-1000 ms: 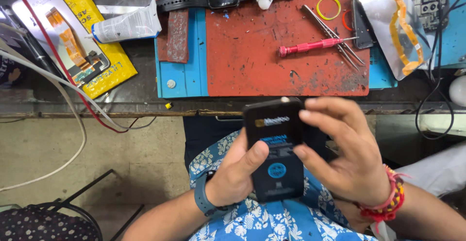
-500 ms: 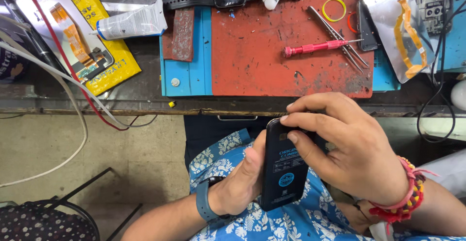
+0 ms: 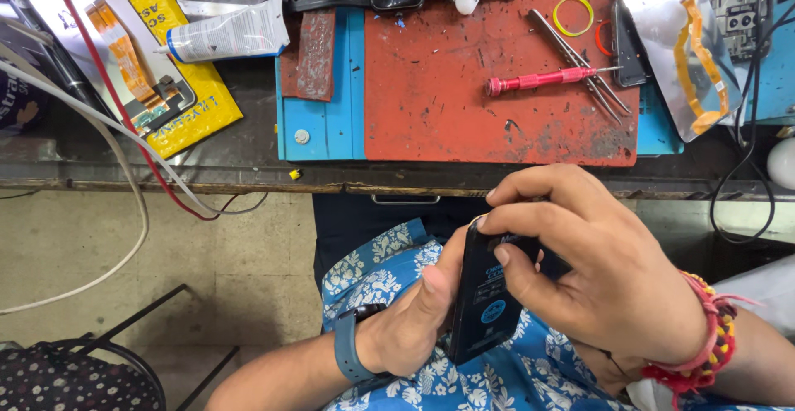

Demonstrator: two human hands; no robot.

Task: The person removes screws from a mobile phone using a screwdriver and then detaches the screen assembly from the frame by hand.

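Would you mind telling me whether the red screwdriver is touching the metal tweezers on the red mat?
Touching. The head view shows the red screwdriver with its thin shaft lying across the metal tweezers on the red mat, with no gap visible where they cross.

Left hand (image 3: 414, 328): bare; dark blue-grey band w/ buckle at wrist. Right hand (image 3: 604, 283): bare; red-and-yellow thread bracelets, beaded, loose pink ends at wrist. Shirt (image 3: 389, 266): blue w/ white floral print, short sleeves. Forearms uncovered.
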